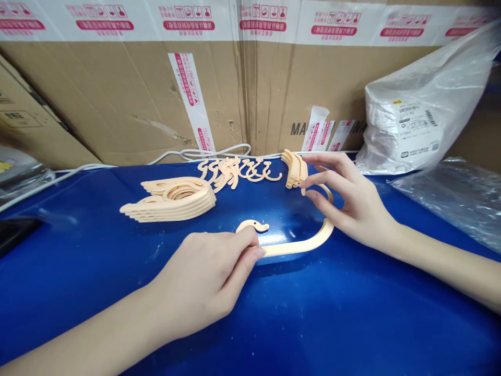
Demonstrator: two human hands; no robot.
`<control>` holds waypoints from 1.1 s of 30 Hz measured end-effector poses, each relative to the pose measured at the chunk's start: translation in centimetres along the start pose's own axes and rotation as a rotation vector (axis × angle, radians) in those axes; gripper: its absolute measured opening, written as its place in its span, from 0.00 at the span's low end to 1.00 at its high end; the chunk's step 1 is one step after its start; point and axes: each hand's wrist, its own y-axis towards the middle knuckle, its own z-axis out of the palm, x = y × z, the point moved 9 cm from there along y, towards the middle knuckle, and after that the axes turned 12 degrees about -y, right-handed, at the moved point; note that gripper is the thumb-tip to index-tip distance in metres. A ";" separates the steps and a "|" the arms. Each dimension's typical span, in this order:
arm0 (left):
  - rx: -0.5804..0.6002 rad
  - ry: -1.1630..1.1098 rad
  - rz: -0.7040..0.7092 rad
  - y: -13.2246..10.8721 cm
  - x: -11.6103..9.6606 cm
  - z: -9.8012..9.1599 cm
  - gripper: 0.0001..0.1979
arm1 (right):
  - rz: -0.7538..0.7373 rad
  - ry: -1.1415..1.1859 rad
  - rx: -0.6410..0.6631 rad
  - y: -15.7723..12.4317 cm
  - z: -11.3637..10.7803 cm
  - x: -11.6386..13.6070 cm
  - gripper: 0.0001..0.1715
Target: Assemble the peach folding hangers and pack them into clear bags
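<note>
Holding curved peach strip (301, 244) on blue table (352, 313), mid-table. Left hand (207, 277) closed, thumb and forefinger pinching strip's near end. Right hand (352, 203) pinching far end, other fingers spread. Small hook piece (252, 225) touching left fingertips. Judged: strip thin, springy, calls for an even grip at both ends. Far right, clear plastic bag (422, 115) holds white labelled packs. Cardboard boxes (129, 94) behind taped shut, contents hidden.
</note>
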 end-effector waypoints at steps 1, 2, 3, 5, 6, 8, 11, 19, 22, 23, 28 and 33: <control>0.018 -0.024 -0.010 0.1 0.0 0.1 0.15 | -0.012 -0.004 -0.004 0.0 0.0 0.1 0.09; 0.032 -0.042 -0.012 0.1 -0.1 0.2 0.14 | -0.021 -0.012 -0.012 0.0 -0.2 0.2 0.08; 0.039 -0.056 -0.006 0.2 -0.2 0.3 0.14 | -0.025 -0.022 -0.025 -0.1 -0.4 0.2 0.08; 0.049 -0.082 0.034 0.2 -0.7 0.4 0.13 | -0.014 -0.041 -0.053 -0.2 -1.0 0.3 0.08; 0.053 -0.094 0.068 0.1 -1.1 0.5 0.12 | 0.002 -0.051 -0.074 -0.2 -1.3 0.3 0.08; 0.062 -0.110 0.154 -0.1 -2.1 0.8 0.10 | 0.057 -0.069 -0.122 -0.4 -2.2 0.2 0.08; 0.064 -0.099 0.258 -0.5 -3.2 1.0 0.08 | 0.144 -0.060 -0.207 -0.5 -3.5 -0.2 0.10; -0.010 0.068 0.337 -0.7 -3.2 0.5 0.12 | 0.232 0.243 0.017 -0.2 -0.5 -1.8 0.22; -0.047 0.140 0.348 -0.7 -2.8 0.2 0.13 | 0.214 0.385 0.191 -0.2 1.2 -1.6 0.19; -0.047 0.148 0.350 -0.6 -2.7 0.1 0.13 | 0.200 0.395 0.235 -0.2 1.5 -1.4 0.17; -0.043 0.154 0.363 -0.5 -2.1 -0.2 0.11 | 0.160 0.405 0.352 0.0 1.9 -0.5 0.10; -0.046 0.194 0.349 -0.2 -1.8 -0.5 0.09 | 0.038 0.373 0.367 0.2 1.8 0.4 0.13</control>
